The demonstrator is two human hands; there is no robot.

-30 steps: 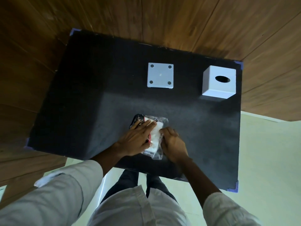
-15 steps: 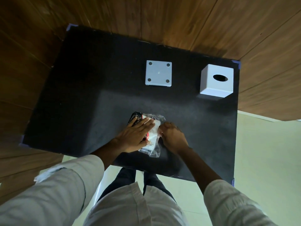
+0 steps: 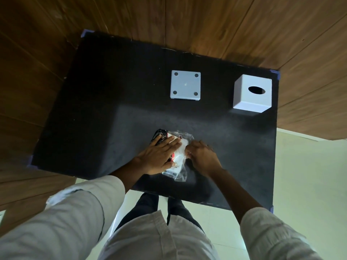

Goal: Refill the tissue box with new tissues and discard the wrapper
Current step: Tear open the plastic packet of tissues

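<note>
A pack of white tissues in a clear plastic wrapper [image 3: 180,167] lies near the front of the black table [image 3: 116,113]. My left hand [image 3: 159,156] presses flat on top of the pack, fingers spread. My right hand [image 3: 201,156] pinches the wrapper's right edge with its fingertips. The white tissue box cover [image 3: 253,93], with an oval slot on top, stands at the back right. Its flat white base plate [image 3: 185,85], with a hole in each corner, lies at the back middle.
Wood-panelled walls surround the table on the left, back and right. Pale floor tiles [image 3: 309,184] show to the right and in front. Blue tape marks the table corners. My legs stand at the front edge.
My right hand has shifted slightly right along the wrapper's edge, and its fingers have tightened on the plastic. My left hand stays pressed on the pack. The view has drifted a little.
</note>
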